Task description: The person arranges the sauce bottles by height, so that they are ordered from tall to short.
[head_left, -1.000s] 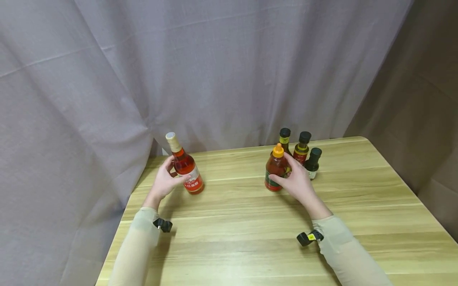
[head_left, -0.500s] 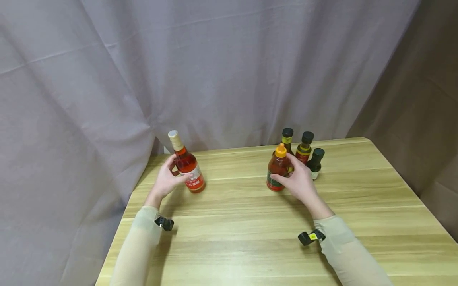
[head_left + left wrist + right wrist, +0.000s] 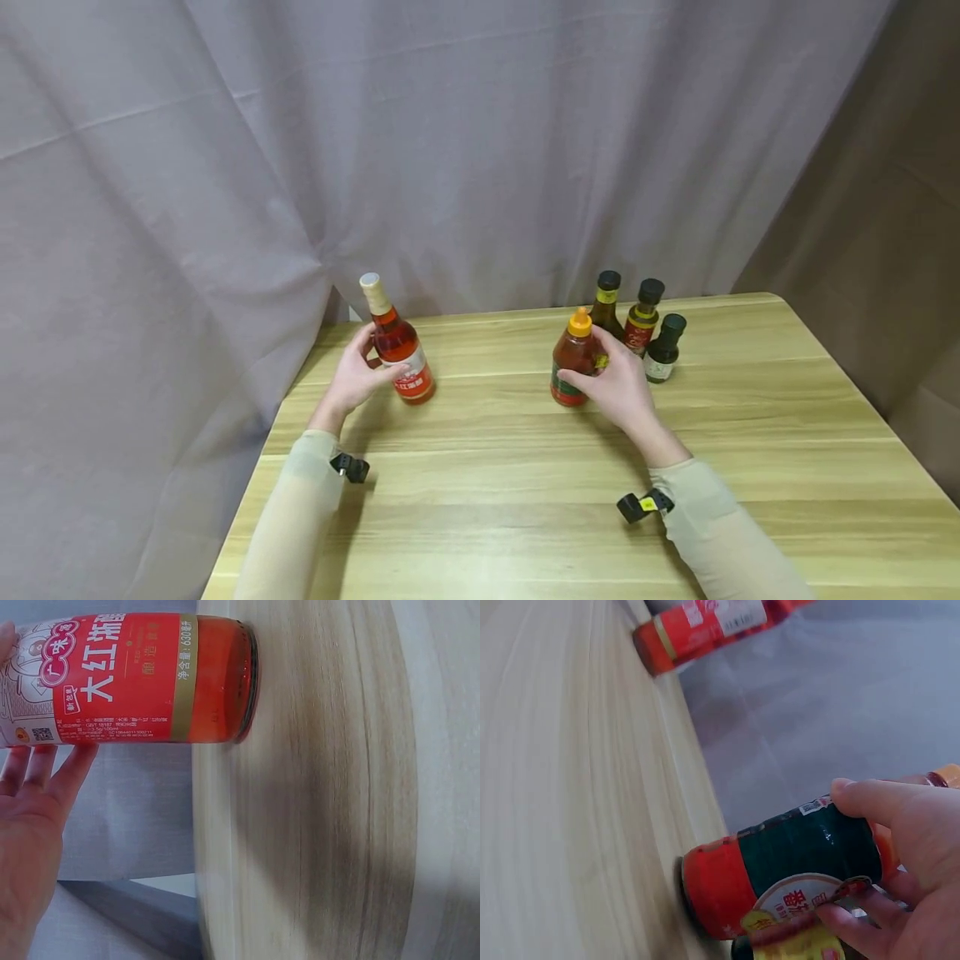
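Observation:
My left hand grips a tall bottle of red vinegar, with the thumb across its front and the fingers behind. The bottle has a cream cap and a red and white label, large in the left wrist view. On the right, my right hand holds a sauce squeeze bottle between thumb and fingers. That one has an orange nozzle cap and a dark green label. Its base is close to the tabletop in the right wrist view; whether it touches, I cannot tell.
Several dark-capped bottles stand just right of the squeeze bottle: one with a yellow neck band, one with a red label, and a small one with a white label. A grey curtain hangs behind the wooden table.
The squeeze bottle has moved a little left with my right hand, widening the gap to the dark-capped bottles. My left hand keeps its hold on the vinegar bottle. The head view has shifted slightly.

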A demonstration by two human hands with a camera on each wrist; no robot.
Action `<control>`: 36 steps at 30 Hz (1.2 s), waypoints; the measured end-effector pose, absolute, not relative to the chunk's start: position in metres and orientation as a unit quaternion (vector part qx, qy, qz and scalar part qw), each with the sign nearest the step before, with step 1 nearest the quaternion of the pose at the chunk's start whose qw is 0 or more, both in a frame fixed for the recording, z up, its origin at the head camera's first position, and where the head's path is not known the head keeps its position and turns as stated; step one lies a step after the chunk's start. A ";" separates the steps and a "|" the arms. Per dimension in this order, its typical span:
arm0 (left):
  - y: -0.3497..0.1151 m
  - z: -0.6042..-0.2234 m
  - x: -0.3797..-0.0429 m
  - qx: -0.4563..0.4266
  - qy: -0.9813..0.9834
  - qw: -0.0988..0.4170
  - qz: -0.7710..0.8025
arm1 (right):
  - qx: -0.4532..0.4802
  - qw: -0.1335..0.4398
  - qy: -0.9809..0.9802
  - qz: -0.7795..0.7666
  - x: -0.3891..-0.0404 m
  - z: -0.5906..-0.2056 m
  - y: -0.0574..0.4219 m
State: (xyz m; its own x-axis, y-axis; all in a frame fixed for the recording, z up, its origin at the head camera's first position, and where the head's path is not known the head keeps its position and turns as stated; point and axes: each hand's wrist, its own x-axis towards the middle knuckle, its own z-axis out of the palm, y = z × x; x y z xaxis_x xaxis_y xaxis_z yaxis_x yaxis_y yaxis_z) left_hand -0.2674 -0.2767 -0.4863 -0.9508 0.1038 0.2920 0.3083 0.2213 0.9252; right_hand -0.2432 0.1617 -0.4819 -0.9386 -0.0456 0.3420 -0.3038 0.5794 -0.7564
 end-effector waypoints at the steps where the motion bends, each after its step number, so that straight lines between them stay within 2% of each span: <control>1: -0.276 -0.486 -0.267 -0.133 -0.778 0.083 -0.609 | 0.099 0.146 -0.875 0.451 -0.242 -0.480 0.157; 12: -0.272 -0.484 -0.264 -0.126 -0.779 0.087 -0.608 | 0.104 0.179 -0.863 0.461 -0.244 -0.466 0.093; 23: -0.264 -0.486 -0.273 -0.128 -0.779 0.083 -0.609 | 0.092 0.162 -0.877 0.442 -0.266 -0.467 0.036; 36: -0.264 -0.488 -0.274 -0.119 -0.779 0.085 -0.609 | 0.059 0.180 -0.887 0.421 -0.274 -0.475 -0.001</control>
